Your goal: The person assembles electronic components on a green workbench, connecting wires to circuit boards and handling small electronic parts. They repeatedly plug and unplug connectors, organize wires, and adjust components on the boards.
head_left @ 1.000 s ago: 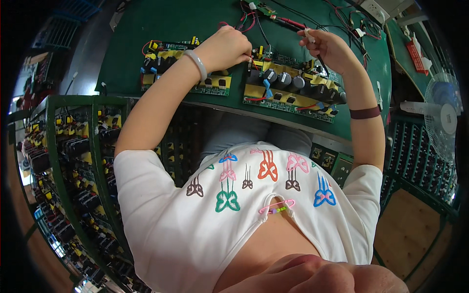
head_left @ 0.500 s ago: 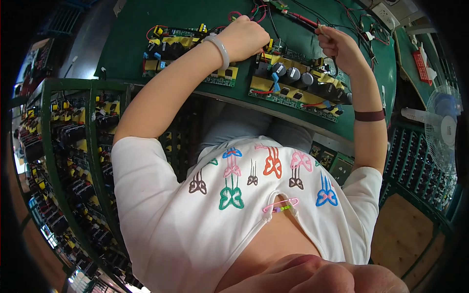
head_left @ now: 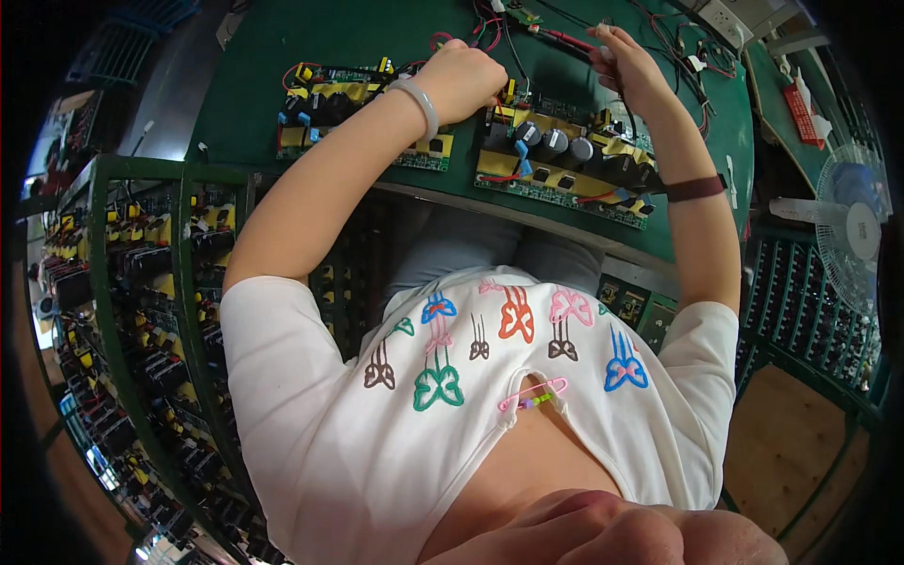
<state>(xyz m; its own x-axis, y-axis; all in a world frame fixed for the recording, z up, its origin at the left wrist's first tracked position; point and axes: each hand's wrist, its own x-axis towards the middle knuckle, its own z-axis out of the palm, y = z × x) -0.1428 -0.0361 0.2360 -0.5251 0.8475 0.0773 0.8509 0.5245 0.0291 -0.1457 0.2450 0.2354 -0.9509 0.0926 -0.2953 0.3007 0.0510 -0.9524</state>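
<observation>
Two green circuit boards lie side by side on the green bench. The right circuit board (head_left: 565, 179) carries grey round capacitors, yellow metal strips and blue connectors. My left hand (head_left: 461, 80) is closed at that board's far left corner, its fingertips by a yellow part; what they hold is hidden. Behind my left forearm sits the left circuit board (head_left: 325, 104), partly covered. My right hand (head_left: 629, 73), beyond the right board, has its fingers closed around the near end of a slim red-and-black probe (head_left: 563, 40). A dark cable hangs from this hand toward the board.
Loose wires (head_left: 692, 61) tangle at the bench's far right, near a white power socket (head_left: 733, 19). A green rack (head_left: 141, 264) full of similar boards stands at left. At right are a white fan (head_left: 857, 221) and a red-and-white box (head_left: 802, 113).
My right hand has shifted a little farther away and left, with the probe in it. The left hand stays at the board's corner. The whole view has moved slightly.
</observation>
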